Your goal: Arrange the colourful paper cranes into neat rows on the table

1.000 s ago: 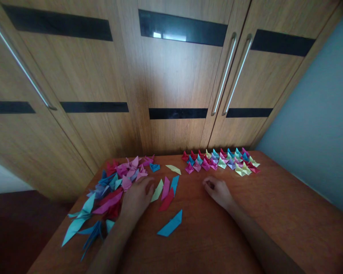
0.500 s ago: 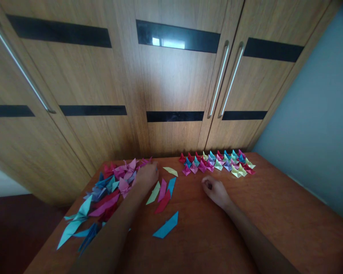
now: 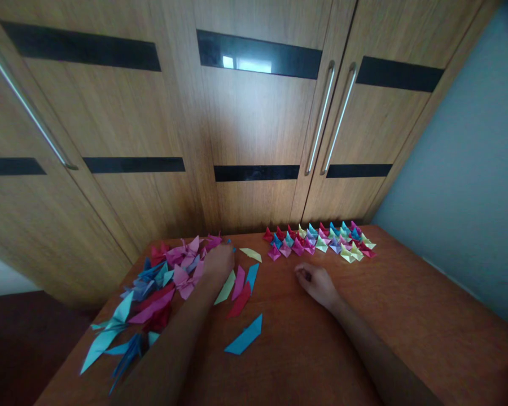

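Note:
My left hand (image 3: 220, 262) is at the right edge of a pile of folded paper cranes, back upward and fingers bent down out of sight. A bit of blue paper (image 3: 232, 248) shows just past its knuckles; whether the fingers grip it is unclear. Pink cranes (image 3: 185, 279) lie against that hand's left side. My right hand (image 3: 317, 285) rests on the table with its fingers curled in, and nothing shows in them. Between the hands lie flat folded paper pieces: a pale yellow one (image 3: 251, 255), a light green one (image 3: 225, 288), a pink one (image 3: 238, 283) and a red one (image 3: 239, 300).
Small folded paper pieces (image 3: 322, 243) in many colours stand in rows at the table's back. A blue folded strip (image 3: 244, 336) lies nearer me. Turquoise (image 3: 104, 341) and dark blue (image 3: 129, 355) cranes lie front left. A wooden wardrobe (image 3: 254, 124) stands behind the table (image 3: 305, 361).
The view has shifted slightly, moving everything a little to the left. My left hand stays by the cranes, and my right hand keeps its curled pose on the table.

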Demonstrator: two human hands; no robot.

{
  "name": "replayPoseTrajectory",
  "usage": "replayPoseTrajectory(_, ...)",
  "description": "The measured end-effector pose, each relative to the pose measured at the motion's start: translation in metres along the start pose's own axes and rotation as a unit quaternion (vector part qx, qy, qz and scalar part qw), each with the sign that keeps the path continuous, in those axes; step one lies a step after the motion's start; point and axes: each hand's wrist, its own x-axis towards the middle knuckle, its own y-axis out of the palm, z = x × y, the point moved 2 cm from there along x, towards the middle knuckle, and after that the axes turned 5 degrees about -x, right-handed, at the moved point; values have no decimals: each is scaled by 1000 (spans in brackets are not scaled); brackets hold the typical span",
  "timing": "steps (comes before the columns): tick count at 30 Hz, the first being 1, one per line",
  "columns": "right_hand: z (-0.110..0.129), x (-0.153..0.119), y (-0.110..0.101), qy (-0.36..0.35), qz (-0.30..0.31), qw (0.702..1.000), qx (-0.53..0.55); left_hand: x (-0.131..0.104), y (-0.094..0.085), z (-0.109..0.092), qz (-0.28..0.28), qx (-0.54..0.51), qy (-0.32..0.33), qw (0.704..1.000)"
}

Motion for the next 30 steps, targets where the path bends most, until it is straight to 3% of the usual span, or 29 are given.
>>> replayPoseTrajectory(8, 2, -1, -1, -2, 4, 1000, 3, -21, -5, 3, -58, -46, 18, 997)
replayPoseTrajectory(15, 9, -2, -3, -1, 6, 1000, 15, -64, -21, 6, -98, -127, 72, 984)
replayPoseTrajectory(21, 45, -13, 2, -67, 23, 992, 108, -103, -11, -9, -90, -249, 133, 955)
replayPoseTrajectory(30, 90, -30, 10, -152, 25, 984, 93, -110, -2, -23, -71, -208, 192, 956)
